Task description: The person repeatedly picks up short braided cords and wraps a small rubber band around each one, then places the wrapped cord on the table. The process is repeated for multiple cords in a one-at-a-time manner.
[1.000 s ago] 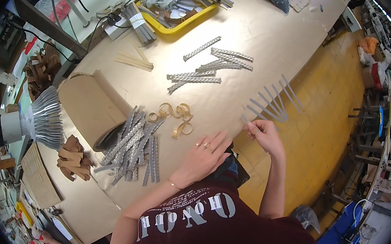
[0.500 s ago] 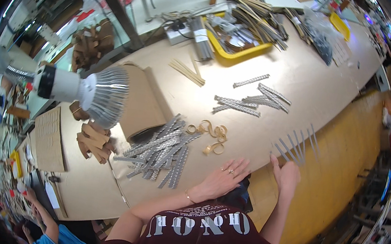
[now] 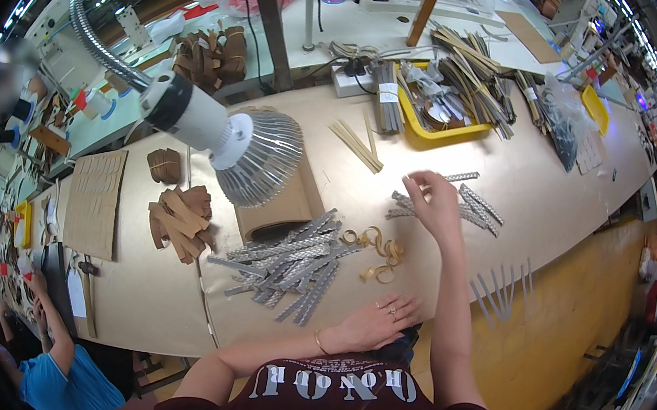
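My left hand (image 3: 376, 322) lies flat by the near table edge with fingers stretched out, holding nothing. Over a small group of silver braided strips (image 3: 483, 210) is my right hand (image 3: 435, 205), its fingers bent and a gap showing between thumb and fingers. I see nothing held in it; it hides part of the strips below. A larger heap of silver-grey strips (image 3: 290, 261) lies left of centre, with curled tan ribbon pieces (image 3: 376, 247) beside it. Several grey strips (image 3: 501, 293) stick out over the right table edge.
A lamp (image 3: 261, 157) with a ribbed head hangs over the table's left part, above a cardboard piece (image 3: 295, 213). Brown strips (image 3: 181, 221) lie left. A yellow tray (image 3: 442, 134) of strips stands at the back, near pale sticks (image 3: 357, 145). Another person (image 3: 70, 370) works at lower left.
My right hand has moved from the grey strips at the right table edge up and left to the braided strips. My left hand stays at the table edge. The view has shifted.
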Action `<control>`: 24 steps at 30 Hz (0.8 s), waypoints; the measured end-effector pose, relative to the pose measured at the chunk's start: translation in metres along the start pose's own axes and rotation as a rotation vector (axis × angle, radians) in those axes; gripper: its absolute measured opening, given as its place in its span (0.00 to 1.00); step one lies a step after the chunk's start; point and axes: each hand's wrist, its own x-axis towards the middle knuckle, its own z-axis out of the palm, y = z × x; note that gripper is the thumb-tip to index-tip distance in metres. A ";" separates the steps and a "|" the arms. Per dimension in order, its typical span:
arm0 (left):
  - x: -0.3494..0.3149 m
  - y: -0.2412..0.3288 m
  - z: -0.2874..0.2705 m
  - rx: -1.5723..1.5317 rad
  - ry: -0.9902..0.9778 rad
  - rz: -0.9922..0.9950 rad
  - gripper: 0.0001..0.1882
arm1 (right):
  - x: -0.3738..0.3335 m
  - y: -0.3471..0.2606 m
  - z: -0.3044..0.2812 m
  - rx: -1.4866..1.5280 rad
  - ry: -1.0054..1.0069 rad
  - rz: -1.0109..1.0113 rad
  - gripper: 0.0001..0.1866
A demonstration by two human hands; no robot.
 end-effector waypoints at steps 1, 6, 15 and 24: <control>0.000 0.000 -0.001 -0.004 -0.021 -0.002 0.29 | 0.022 0.000 0.016 -0.084 0.009 -0.008 0.18; 0.001 -0.001 -0.001 -0.061 0.021 0.014 0.29 | 0.077 -0.010 0.088 -0.424 0.183 -0.084 0.20; 0.000 -0.006 0.011 -0.130 0.083 0.036 0.26 | 0.062 -0.016 0.087 -0.361 -0.053 -0.064 0.13; -0.001 -0.008 0.012 -0.238 0.091 0.035 0.23 | 0.054 -0.007 0.079 -0.039 0.079 -0.169 0.10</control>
